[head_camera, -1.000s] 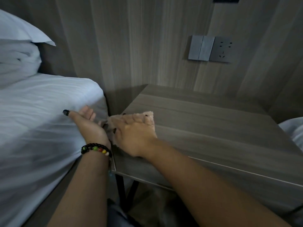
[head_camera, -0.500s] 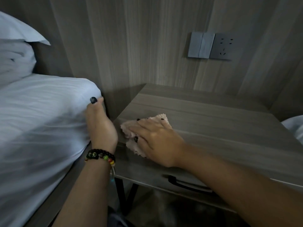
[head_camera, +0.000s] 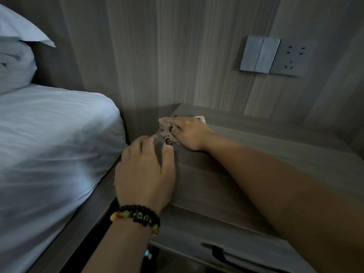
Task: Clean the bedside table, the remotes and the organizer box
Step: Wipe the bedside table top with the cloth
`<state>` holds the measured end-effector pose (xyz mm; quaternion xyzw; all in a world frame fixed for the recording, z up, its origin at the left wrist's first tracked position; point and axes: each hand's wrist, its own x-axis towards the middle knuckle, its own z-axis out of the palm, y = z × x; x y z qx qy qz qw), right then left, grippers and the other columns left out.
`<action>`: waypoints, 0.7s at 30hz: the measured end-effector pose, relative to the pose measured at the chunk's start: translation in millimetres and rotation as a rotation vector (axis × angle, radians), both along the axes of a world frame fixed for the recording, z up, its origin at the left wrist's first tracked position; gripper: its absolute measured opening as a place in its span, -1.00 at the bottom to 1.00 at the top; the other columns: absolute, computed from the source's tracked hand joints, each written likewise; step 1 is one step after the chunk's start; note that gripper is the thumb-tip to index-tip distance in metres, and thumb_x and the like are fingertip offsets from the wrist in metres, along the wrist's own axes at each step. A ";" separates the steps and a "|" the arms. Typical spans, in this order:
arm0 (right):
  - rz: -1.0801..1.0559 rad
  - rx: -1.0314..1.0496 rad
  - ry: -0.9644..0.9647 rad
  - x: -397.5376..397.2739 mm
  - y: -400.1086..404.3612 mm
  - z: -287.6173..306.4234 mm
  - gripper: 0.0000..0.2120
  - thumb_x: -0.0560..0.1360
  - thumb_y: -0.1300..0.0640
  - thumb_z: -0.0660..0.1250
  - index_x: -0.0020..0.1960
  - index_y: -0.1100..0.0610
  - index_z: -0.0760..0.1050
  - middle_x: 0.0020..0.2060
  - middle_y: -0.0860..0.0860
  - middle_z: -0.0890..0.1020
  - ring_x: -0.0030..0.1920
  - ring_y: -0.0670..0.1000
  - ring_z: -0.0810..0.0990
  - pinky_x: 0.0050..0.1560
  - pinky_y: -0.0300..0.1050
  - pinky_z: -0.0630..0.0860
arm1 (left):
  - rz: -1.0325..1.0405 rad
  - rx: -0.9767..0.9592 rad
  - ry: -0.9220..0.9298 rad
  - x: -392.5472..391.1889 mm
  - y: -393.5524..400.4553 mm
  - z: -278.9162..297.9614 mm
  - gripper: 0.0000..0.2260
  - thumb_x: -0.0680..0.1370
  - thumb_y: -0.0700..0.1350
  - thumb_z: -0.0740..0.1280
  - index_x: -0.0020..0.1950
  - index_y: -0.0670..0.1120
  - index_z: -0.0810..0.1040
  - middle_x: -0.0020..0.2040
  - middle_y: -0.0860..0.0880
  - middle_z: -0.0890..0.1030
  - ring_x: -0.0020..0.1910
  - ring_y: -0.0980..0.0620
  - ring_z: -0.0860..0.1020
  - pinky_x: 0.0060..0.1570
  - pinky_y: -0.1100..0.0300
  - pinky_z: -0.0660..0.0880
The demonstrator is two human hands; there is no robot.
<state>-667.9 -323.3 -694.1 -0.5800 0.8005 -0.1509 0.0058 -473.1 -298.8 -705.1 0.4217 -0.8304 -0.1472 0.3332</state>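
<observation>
Partway only: right hand [head_camera: 189, 133] flat, pressing cloth [head_camera: 164, 128] onto worktop [head_camera: 256, 154] far corner; left hand [head_camera: 145, 170] relaxed, resting nearer; remotes, organizer box unseen, presumably left.

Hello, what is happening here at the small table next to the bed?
A person is wiping the top of the bedside table with a pinkish cloth. The right hand presses flat on the cloth at the far left corner of the tabletop, near the wall. The left hand, with a beaded bracelet on the wrist, rests on the table's left edge beside the bed. No remotes or organizer box are in view.
</observation>
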 end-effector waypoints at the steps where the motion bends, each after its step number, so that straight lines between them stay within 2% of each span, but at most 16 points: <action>1: -0.030 0.016 0.004 -9.4 -6.3 0.9 -0.53 0.58 -0.08 -0.05 0.47 -0.14 0.27 0.45 -0.03 0.38 0.43 0.06 0.34 0.40 0.15 0.26 | 0.008 0.000 -0.086 -0.7 -0.5 1.2 -0.44 0.49 0.25 -0.10 0.31 0.05 0.44 0.34 0.01 0.47 0.29 -0.06 0.40 0.19 0.02 0.35; 4: -0.116 0.055 0.028 -31.4 -24.0 4.4 -0.55 0.62 -0.06 -0.04 0.49 -0.10 0.25 0.47 0.00 0.35 0.44 0.09 0.32 0.39 0.12 0.25 | 0.012 0.061 -0.235 -3.9 -1.9 4.1 -0.45 0.53 0.29 -0.15 0.35 0.11 0.38 0.39 0.07 0.40 0.34 -0.02 0.37 0.26 0.00 0.33; 6: -0.168 0.070 0.039 -37.4 -35.7 7.2 -0.56 0.63 -0.05 -0.05 0.48 -0.08 0.26 0.46 0.03 0.35 0.42 0.11 0.32 0.37 0.11 0.26 | 0.029 0.102 -0.257 -5.3 -2.8 6.7 -0.46 0.52 0.31 -0.08 0.39 0.12 0.33 0.42 0.09 0.35 0.34 0.00 0.37 0.27 0.01 0.34; 13: -0.286 0.122 0.018 -52.8 -47.7 14.2 -0.54 0.62 -0.08 -0.08 0.50 -0.09 0.23 0.46 0.06 0.36 0.41 0.16 0.35 0.38 0.15 0.23 | 0.053 0.129 -0.218 -5.3 -1.3 9.7 -0.51 0.54 0.29 -0.01 0.37 0.13 0.36 0.39 0.12 0.40 0.30 0.03 0.42 0.22 0.05 0.38; 17: -0.461 0.143 0.074 -73.4 -10.5 17.0 -0.51 0.63 -0.13 -0.12 0.47 -0.03 0.29 0.44 0.06 0.38 0.42 0.16 0.34 0.42 0.24 0.12 | 0.035 0.146 -0.166 -3.2 -1.3 9.5 -0.55 0.55 0.26 0.01 0.32 0.11 0.43 0.32 0.11 0.46 0.23 0.03 0.46 0.18 0.04 0.42; 21: -0.585 0.198 0.039 -72.8 21.1 19.7 -0.52 0.60 -0.19 -0.06 0.47 -0.13 0.28 0.46 0.06 0.36 0.45 0.21 0.29 0.44 0.31 0.00 | 0.035 0.135 -0.149 -4.8 -1.7 8.9 -0.58 0.57 0.23 0.03 0.22 0.07 0.51 0.24 0.07 0.52 0.15 -0.02 0.50 0.09 0.03 0.45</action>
